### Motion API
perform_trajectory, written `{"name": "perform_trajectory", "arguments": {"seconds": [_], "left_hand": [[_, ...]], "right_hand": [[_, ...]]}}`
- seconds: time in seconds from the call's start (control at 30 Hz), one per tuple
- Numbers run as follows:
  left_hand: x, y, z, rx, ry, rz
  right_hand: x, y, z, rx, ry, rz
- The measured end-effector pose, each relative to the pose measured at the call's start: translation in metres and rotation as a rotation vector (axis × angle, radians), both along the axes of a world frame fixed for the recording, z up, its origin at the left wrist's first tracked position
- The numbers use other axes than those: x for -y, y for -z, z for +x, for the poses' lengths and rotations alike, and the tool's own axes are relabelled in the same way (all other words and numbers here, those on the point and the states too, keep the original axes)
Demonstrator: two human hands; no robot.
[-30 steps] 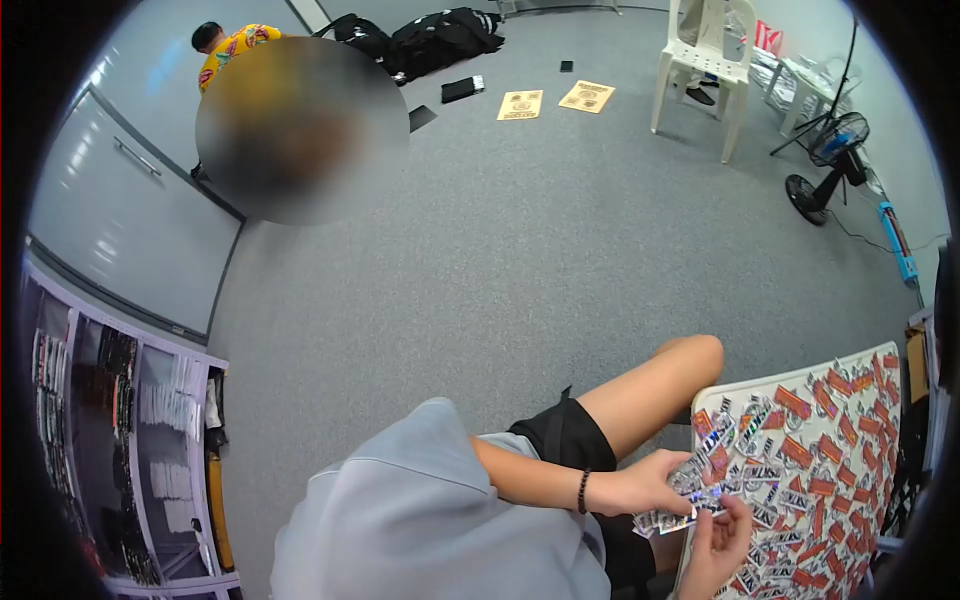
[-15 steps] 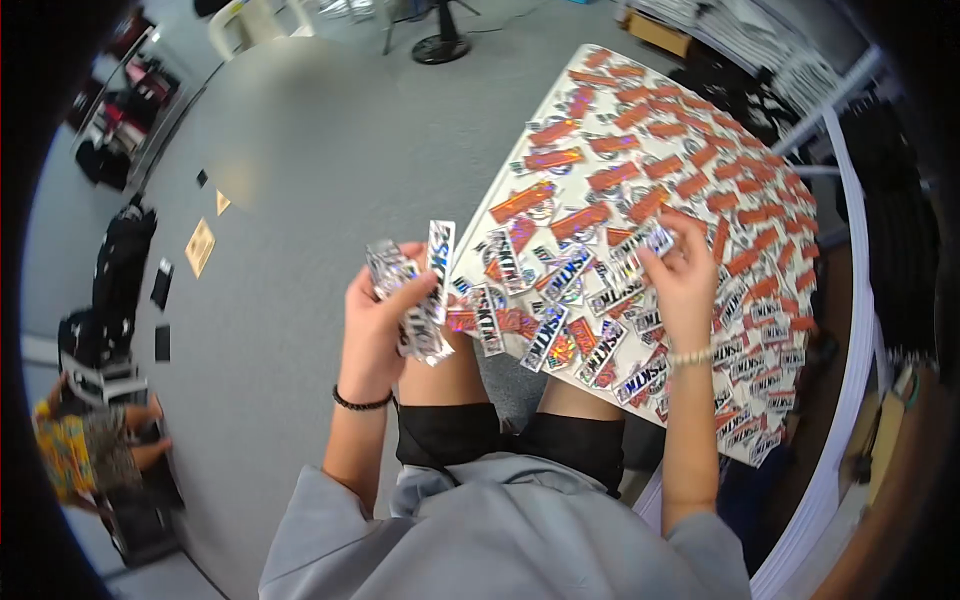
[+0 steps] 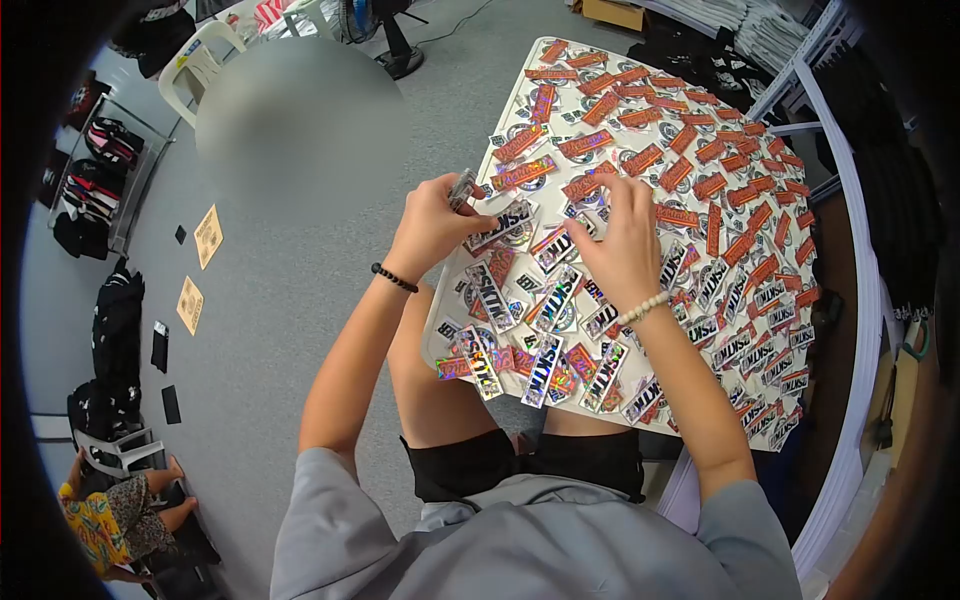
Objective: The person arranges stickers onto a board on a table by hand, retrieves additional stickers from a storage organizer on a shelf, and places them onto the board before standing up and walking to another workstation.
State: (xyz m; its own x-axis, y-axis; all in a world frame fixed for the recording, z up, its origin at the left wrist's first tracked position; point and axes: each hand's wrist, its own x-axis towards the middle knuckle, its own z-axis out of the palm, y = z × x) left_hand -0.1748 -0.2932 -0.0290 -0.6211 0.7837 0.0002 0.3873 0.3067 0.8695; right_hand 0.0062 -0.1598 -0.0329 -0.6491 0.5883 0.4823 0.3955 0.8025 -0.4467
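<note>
My left hand, with a dark bead bracelet at its wrist, is closed on a stack of stickers over the table's left edge. Its thumb reaches to a black-lettered white sticker. My right hand, with a pale bead bracelet, hovers over the stickers with its fingers apart and nothing visible between them. Below its thumb lies another lettered sticker. The white table bears several red-orange stickers towards the back and lettered ones nearer me, many overlapping round stickers.
A white chair and a black fan stand beyond the table. At the lower left sits another person. Shelving with a pale frame runs along the right. Two tan sheets lie on the floor.
My left hand has moved towards the table with its stack. The right hand has let go of the sticker it held and moved left and down. The camera view has shifted.
</note>
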Motion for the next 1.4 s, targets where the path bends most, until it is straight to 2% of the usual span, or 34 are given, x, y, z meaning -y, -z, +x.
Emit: {"name": "perform_trajectory", "arguments": {"seconds": [0.03, 0.17, 0.23, 0.27, 0.33, 0.37, 0.4, 0.47, 0.5, 0.57, 0.63, 0.73, 0.83, 0.97, 1.1, 1.17, 1.27, 1.3, 1.37, 1.4], "left_hand": [[-0.003, -0.002, 0.001, -0.107, 0.007, -0.087], [-0.002, -0.007, 0.004, -0.341, -0.051, -0.080], [0.001, -0.009, 0.002, -0.272, -0.193, 0.042], [0.001, -0.013, -0.002, -0.047, -0.197, 0.144], [0.007, -0.024, -0.008, 0.183, -0.125, 0.116], [0.010, -0.027, -0.014, 0.304, -0.071, 0.059], [0.009, -0.026, -0.016, 0.305, -0.077, 0.060], [0.008, -0.023, -0.022, 0.202, -0.005, 0.148], [0.006, -0.015, -0.029, 0.199, -0.010, 0.148], [0.003, 0.009, -0.044, -0.119, -0.057, 0.107], [0.001, 0.018, -0.047, -0.149, -0.056, 0.052], [0.001, 0.029, -0.043, -0.172, -0.061, 0.000], [0.003, 0.033, -0.036, -0.106, -0.005, 0.014], [0.008, 0.032, -0.027, -0.071, -0.003, 0.046], [0.020, 0.016, -0.018, -0.029, 0.001, 0.042], [0.027, 0.002, -0.011, -0.065, 0.003, -0.135], [0.035, 0.002, -0.013, -0.082, -0.046, 0.021], [0.035, -0.003, -0.015, 0.210, -0.003, 0.125], [0.029, -0.016, -0.021, 0.829, 0.132, 0.282], [0.025, -0.027, -0.017, 0.872, 0.200, 0.276]], "right_hand": [[-0.001, -0.002, 0.003, -0.035, -0.012, 0.020], [-0.007, -0.016, 0.013, -0.114, -0.094, -0.044], [-0.007, -0.023, 0.015, -0.127, -0.150, -0.096], [-0.007, -0.027, 0.013, -0.123, -0.148, -0.096], [-0.006, -0.030, 0.006, -0.110, -0.265, -0.238], [-0.007, -0.032, 0.000, -0.136, -0.288, -0.225], [-0.009, -0.033, -0.006, -0.144, -0.279, -0.200], [-0.018, -0.031, -0.020, -0.170, -0.272, -0.192], [-0.023, -0.028, -0.027, -0.071, -0.282, -0.176], [-0.023, -0.018, -0.035, 0.121, -0.298, -0.093], [-0.013, -0.010, -0.039, 0.277, -0.340, -0.054], [-0.001, -0.008, -0.039, 0.359, -0.345, -0.084], [0.000, 0.003, -0.038, 0.261, -0.351, -0.062], [0.003, 0.003, -0.040, 0.257, -0.327, -0.074], [0.004, 0.007, -0.040, 0.214, -0.309, -0.118], [0.006, 0.002, -0.038, 0.190, -0.283, -0.151], [0.003, -0.007, -0.041, 0.070, -0.285, -0.244], [0.001, -0.011, -0.043, -0.021, -0.313, -0.308], [-0.004, -0.019, -0.049, -0.032, -0.368, -0.351], [-0.005, -0.021, -0.053, -0.107, -0.428, -0.453]]}}
